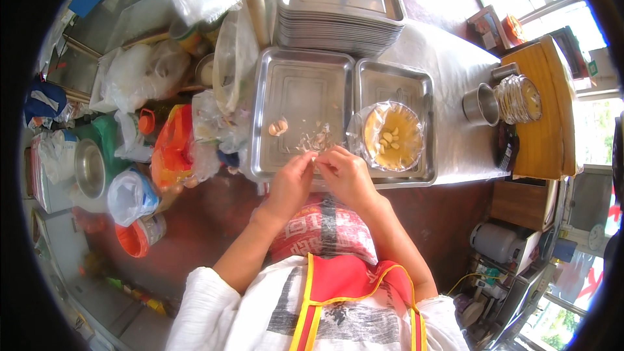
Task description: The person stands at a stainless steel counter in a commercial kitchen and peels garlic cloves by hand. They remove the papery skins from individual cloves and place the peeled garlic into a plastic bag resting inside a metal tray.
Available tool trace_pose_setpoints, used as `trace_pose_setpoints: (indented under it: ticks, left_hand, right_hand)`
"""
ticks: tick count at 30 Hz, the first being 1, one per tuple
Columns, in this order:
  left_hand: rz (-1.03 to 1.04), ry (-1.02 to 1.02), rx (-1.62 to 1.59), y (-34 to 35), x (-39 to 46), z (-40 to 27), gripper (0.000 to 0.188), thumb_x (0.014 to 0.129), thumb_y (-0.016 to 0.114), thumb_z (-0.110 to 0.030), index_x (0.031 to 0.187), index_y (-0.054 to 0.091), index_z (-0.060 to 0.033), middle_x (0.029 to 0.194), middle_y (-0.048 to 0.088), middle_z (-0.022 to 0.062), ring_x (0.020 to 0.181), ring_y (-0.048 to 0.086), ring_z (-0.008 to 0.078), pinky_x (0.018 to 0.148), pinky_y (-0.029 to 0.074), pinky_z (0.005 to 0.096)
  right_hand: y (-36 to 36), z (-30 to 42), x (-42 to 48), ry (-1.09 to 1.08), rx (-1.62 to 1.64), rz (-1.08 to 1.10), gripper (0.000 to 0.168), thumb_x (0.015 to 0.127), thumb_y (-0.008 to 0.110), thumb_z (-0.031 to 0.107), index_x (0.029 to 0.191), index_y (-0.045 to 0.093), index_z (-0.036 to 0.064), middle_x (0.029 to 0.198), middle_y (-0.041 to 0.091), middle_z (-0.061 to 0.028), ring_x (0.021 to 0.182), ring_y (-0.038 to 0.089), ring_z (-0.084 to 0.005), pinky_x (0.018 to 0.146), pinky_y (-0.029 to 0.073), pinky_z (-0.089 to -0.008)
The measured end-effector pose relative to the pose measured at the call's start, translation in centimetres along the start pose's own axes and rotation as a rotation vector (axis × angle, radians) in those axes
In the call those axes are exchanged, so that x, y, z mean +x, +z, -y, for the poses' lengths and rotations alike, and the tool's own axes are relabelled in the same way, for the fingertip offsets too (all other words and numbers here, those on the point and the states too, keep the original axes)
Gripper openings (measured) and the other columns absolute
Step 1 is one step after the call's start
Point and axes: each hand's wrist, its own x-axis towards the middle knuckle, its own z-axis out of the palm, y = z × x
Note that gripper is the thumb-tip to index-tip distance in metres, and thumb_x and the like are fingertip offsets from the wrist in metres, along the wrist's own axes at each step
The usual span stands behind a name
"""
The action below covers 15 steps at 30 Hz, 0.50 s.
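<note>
My left hand (293, 175) and my right hand (345, 171) meet fingertip to fingertip above the near edge of a large metal tray (302, 92). Pinched between them is a small pale piece, seemingly a garlic clove, mostly hidden by the fingers. Just beyond the fingertips lies a heap of papery garlic skins (319, 139). Part of a garlic bulb (278, 127) rests at the tray's left side. In the smaller metal tray (429, 107) on the right stands a yellow bowl (407, 148) lined with clear plastic, holding several peeled garlic cloves (388, 138).
A tall stack of metal trays (341, 34) stands behind. To the right are a metal pot (480, 105) and plastic-wrapped bowls (517, 99). Plastic bags, a red bag (171, 148) and a lined bucket (131, 196) crowd the left. A gas cylinder (495, 242) is at lower right.
</note>
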Motion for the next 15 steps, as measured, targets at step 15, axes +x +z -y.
trace_pose_setpoints:
  ticks: [15]
  left_hand:
    - [-0.06,-0.273,-0.407,0.3,0.2,-0.9,0.025,0.095,0.051,-0.014,0.117,0.059,-0.0036,0.08,0.056,-0.0028,0.065,0.046,0.0037,0.06,0.04,0.0187]
  right_hand:
    - [1.6,-3.1,0.9,0.366,0.052,-0.206,0.005,0.075,0.064,0.001,0.078,0.061,0.0,0.076,0.063,-0.0153,0.068,0.064,-0.0261,0.061,0.05,-0.0312]
